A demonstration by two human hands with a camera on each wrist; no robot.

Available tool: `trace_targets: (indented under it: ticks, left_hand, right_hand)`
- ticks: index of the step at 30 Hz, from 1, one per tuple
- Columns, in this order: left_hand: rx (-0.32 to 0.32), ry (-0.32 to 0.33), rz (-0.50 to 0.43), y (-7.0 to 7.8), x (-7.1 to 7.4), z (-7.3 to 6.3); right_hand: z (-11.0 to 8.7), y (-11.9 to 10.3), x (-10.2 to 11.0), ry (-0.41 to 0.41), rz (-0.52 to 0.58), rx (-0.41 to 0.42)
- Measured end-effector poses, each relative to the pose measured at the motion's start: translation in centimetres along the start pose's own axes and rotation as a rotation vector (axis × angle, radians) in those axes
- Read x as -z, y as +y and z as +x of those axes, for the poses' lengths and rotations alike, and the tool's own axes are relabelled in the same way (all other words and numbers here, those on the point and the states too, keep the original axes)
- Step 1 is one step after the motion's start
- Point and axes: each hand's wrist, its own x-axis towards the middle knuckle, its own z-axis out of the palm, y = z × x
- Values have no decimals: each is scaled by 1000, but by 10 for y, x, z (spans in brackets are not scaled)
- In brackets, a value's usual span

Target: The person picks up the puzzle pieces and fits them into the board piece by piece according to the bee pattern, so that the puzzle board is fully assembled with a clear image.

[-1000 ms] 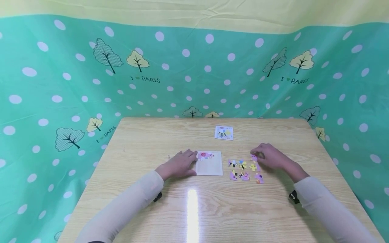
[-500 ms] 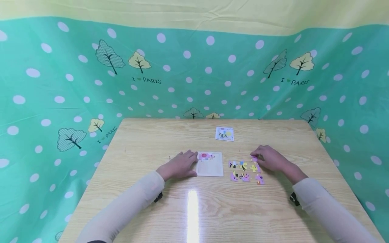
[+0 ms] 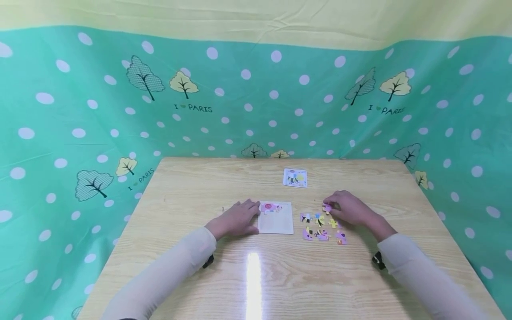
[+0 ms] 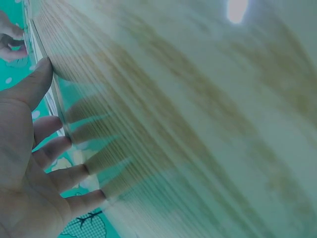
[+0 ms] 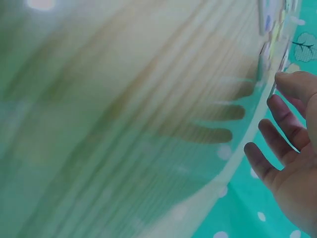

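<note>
Right grip (image 3: 351, 208), wooden table (image 3: 320, 275), dotted cloth (image 3: 256, 118)

The left grip (image 3: 238, 218) has spread fingers; the right grip (image 3: 350, 209) pinches.

At right, a puzzle piece (image 5: 273, 88) is pinched by the right hand (image 5: 299, 173), which is mirrored in the glossy table (image 5: 124, 124). Other pieces (image 5: 274, 37) are blurred at upper right; green cloth (image 5: 241, 204) is seen at lower right.
</note>
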Motion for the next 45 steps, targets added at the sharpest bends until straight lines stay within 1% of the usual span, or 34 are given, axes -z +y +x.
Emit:
trace_targets:
  ticks: [8, 15, 22, 25, 29, 38, 45]
  left_hand:
    - [-14, -1, -7, -2, -6, -3]
    - [-3, 0, -5, -1, -5, -3]
    - [-7, 5, 0, -1, -3, -3]
    - [-7, 8, 6, -1, -3, -2]
    - [-9, 6, 5, -2, -3, -1]
    - [-13, 9, 17, -2, -3, -1]
    - [-13, 12, 23, -3, -3, 1]
  right_hand:
    - [17, -23, -9, -39, 46, 18]
    - [34, -45, -14, -39, 58, 61]
    - [48, -66, -13, -49, 59, 100]
    - [54, -71, -14, -55, 66, 99]
    - [61, -76, -18, -65, 54, 118]
    - [70, -88, -24, -65, 29, 154]
    - [76, -90, -27, -76, 20, 173]
